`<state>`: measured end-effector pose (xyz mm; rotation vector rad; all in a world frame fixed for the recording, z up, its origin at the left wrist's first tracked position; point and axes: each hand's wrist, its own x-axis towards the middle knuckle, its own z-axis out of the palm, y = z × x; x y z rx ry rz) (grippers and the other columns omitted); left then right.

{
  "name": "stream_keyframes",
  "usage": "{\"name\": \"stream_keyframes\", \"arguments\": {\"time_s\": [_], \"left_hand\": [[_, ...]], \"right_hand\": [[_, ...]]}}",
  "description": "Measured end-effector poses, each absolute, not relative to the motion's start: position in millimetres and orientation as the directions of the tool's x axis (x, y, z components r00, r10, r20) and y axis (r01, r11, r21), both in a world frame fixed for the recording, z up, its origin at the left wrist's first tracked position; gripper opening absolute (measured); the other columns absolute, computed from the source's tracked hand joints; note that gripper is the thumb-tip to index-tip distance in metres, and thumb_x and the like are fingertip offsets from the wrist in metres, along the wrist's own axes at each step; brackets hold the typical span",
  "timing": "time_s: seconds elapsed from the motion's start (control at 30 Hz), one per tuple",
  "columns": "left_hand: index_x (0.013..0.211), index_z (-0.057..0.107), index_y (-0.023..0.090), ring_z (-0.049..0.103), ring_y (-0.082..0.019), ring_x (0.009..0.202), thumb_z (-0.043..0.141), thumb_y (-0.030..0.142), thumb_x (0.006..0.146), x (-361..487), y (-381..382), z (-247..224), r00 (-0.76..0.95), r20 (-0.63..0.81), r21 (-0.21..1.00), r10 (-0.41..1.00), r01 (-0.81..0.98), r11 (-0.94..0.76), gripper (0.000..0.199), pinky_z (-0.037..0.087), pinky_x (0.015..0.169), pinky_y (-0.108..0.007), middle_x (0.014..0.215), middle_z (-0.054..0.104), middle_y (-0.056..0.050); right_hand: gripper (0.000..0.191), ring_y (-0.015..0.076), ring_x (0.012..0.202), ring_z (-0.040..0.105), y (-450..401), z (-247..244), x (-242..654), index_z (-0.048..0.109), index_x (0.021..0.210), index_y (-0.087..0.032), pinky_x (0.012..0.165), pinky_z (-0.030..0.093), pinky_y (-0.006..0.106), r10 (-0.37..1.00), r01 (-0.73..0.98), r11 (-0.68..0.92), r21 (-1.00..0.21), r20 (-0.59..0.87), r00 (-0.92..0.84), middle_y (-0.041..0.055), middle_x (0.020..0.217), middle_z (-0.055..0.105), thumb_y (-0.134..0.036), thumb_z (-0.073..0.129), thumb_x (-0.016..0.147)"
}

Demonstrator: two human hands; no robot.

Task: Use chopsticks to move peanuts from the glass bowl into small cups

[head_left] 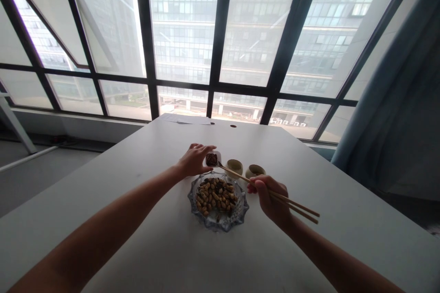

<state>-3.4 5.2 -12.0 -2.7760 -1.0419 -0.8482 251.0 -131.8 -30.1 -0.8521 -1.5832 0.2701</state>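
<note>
My left hand (pixel 196 160) grips a small white box (pixel 218 154) between thumb and fingers, its open top facing me; dark brown pieces (pixel 211 160) fill it. In my right hand (pixel 271 197) is a pair of wooden chopsticks (pixel 292 203), slanting left with their tips at the box's right edge. A small dark bit shows at the tips, too small to name. Just below both hands stands a scalloped glass bowl (pixel 241 213) holding many brown nuts that look like peanuts in the shell. Two small beige cups, the left cup (pixel 234 167) and the right cup (pixel 255 170), stand behind it.
Everything rests on a long white table (pixel 144 233) reaching toward large dark-framed windows. Papers (pixel 185 120) lie at its far end, near two round holes. A blue curtain (pixel 388 87) hangs on the right, and a white metal frame (pixel 17 123) stands at the left.
</note>
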Motion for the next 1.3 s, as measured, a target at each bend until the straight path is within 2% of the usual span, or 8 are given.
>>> {"name": "stream_keyframes", "arguments": {"time_s": [0.2,0.33,0.5,0.6,0.9,0.97,1.13,1.3], "left_hand": [[0.136,0.048,0.023,0.063,-0.034,0.111,0.076,0.046,0.073,1,2,-11,0.610,0.517,0.154,0.600,0.623,-0.767,0.074,0.035,0.106,-0.052,0.123,0.068,-0.012],[0.136,0.047,0.019,0.066,-0.034,0.108,0.073,0.052,0.073,1,8,-13,0.586,0.473,0.191,0.658,0.660,-0.726,0.076,0.038,0.103,-0.052,0.114,0.072,-0.013],[0.133,0.050,0.015,0.068,-0.035,0.105,0.071,0.057,0.074,2,18,-15,0.546,0.345,0.216,0.764,0.746,-0.630,0.076,0.038,0.103,-0.052,0.109,0.074,-0.015],[0.133,0.051,0.017,0.066,-0.036,0.109,0.069,0.062,0.075,0,20,-15,0.537,0.301,0.222,0.788,0.764,-0.605,0.076,0.038,0.103,-0.053,0.113,0.073,-0.014],[0.118,0.062,0.019,0.062,-0.033,0.113,0.048,0.068,0.088,-59,-1,-38,0.398,0.563,0.243,0.724,0.758,-0.605,0.059,0.042,0.101,-0.053,0.119,0.069,-0.014],[0.118,0.060,0.018,0.063,-0.033,0.111,0.047,0.068,0.088,-74,-3,-53,0.331,0.588,0.300,0.738,0.758,-0.579,0.060,0.046,0.098,-0.052,0.118,0.069,-0.015],[0.123,0.056,0.018,0.065,-0.030,0.109,0.046,0.069,0.088,-86,-1,-81,0.239,0.583,0.436,0.776,0.714,-0.547,0.063,0.051,0.096,-0.048,0.122,0.066,-0.015],[0.130,0.052,0.018,0.063,-0.033,0.113,0.051,0.071,0.084,-80,0,-84,0.274,0.544,0.438,0.793,0.714,-0.547,0.071,0.049,0.099,-0.049,0.126,0.065,-0.016]], "right_hand": [[0.037,0.0169,0.057,0.064,-101,-17,236,0.069,0.078,-0.019,0.057,0.053,0.030,0.722,0.367,0.646,-0.669,0.692,-0.007,0.0040,0.065,0.070,-0.054,0.062,0.090],[0.050,0.0152,0.049,0.060,-112,-4,246,0.068,0.074,-0.019,0.049,0.050,0.028,0.771,0.268,0.599,-0.755,0.634,0.064,0.0038,0.058,0.068,-0.064,0.056,0.090],[0.064,0.0109,0.030,0.049,-137,24,259,0.061,0.058,-0.017,0.031,0.034,0.020,0.955,0.288,0.290,-0.912,0.256,-0.152,0.0011,0.039,0.057,-0.077,0.054,0.081],[0.062,0.0094,0.029,0.048,-142,28,255,0.061,0.057,-0.017,0.031,0.033,0.018,0.954,0.350,0.202,-0.915,0.103,-0.282,0.0001,0.039,0.057,-0.075,0.057,0.080],[0.055,0.0120,0.039,0.057,-127,0,249,0.066,0.064,-0.017,0.037,0.044,0.021,0.918,0.281,0.395,-0.874,0.382,-0.103,0.0013,0.049,0.063,-0.068,0.061,0.083],[0.058,0.0116,0.036,0.056,-130,5,253,0.065,0.064,-0.017,0.034,0.041,0.020,0.934,0.267,0.358,-0.895,0.342,-0.106,0.0011,0.046,0.061,-0.071,0.059,0.082],[0.057,0.0113,0.035,0.056,-140,13,251,0.065,0.065,-0.016,0.034,0.041,0.019,0.925,0.321,0.231,-0.919,0.105,-0.364,0.0020,0.046,0.062,-0.069,0.059,0.083],[0.052,0.0126,0.041,0.058,-134,1,244,0.065,0.064,-0.018,0.038,0.045,0.022,0.919,0.341,0.370,-0.864,0.286,-0.273,0.0025,0.050,0.063,-0.064,0.060,0.086]]}}
